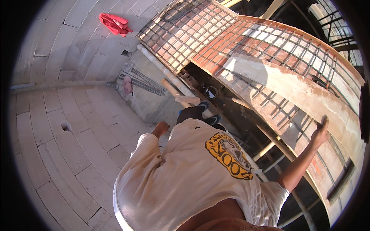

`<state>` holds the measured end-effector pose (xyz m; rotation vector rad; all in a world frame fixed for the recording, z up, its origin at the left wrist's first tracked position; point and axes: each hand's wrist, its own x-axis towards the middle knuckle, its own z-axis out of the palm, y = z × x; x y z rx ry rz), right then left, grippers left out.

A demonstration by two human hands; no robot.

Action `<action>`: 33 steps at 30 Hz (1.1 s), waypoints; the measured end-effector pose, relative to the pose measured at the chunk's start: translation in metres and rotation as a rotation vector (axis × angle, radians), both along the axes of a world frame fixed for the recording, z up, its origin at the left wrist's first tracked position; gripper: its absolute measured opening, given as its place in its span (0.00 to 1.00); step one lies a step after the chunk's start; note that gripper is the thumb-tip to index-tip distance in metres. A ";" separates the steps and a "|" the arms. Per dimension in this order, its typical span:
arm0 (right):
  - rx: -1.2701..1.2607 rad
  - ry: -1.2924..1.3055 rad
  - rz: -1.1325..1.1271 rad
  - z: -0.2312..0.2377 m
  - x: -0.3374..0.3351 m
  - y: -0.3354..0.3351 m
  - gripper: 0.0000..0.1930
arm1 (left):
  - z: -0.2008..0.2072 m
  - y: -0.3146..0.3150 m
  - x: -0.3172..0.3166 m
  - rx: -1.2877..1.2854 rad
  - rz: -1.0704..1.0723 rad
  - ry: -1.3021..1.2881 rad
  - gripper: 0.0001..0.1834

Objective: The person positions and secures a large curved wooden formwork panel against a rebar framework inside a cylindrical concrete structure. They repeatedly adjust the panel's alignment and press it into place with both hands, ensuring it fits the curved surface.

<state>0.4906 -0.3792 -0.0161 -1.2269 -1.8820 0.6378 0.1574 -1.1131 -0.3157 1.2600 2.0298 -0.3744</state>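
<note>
My right hand (320,133) is at the lower edge of a long, pale wooden board (283,82), its fingers closed on that edge. The board lies slantwise over a grid of steel bars, and a shadow falls on its far end. Low beside my body hangs my left hand (161,128), fingers curled, with nothing visible in it. It is nearest to the block wall and my shirt. My feet (204,109) show beyond the shirt, by a wooden post (175,92).
Rebar mesh (185,30) covers reddish formwork panels ahead and right. A dark gap holding a bucket (211,92) runs beside the formwork. Loose steel rods (144,81) and a pinkish bag (127,85) lie ahead-left. A red cloth (115,25) hangs against the block wall (58,127).
</note>
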 end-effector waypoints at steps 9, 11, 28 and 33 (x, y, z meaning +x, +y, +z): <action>-0.059 0.019 -0.029 0.022 -0.026 -0.020 0.25 | 0.032 -0.009 0.038 -0.153 0.065 0.006 0.13; -0.045 0.011 -0.077 0.030 -0.034 -0.025 0.24 | 0.029 -0.015 0.042 -0.094 0.071 -0.008 0.12; -0.170 0.370 -0.157 0.026 -0.052 -0.039 0.21 | 0.021 0.071 -0.156 0.265 0.981 -0.369 0.22; -0.187 0.357 -0.167 0.031 -0.058 -0.050 0.21 | 0.024 0.090 -0.193 0.250 1.007 -0.436 0.22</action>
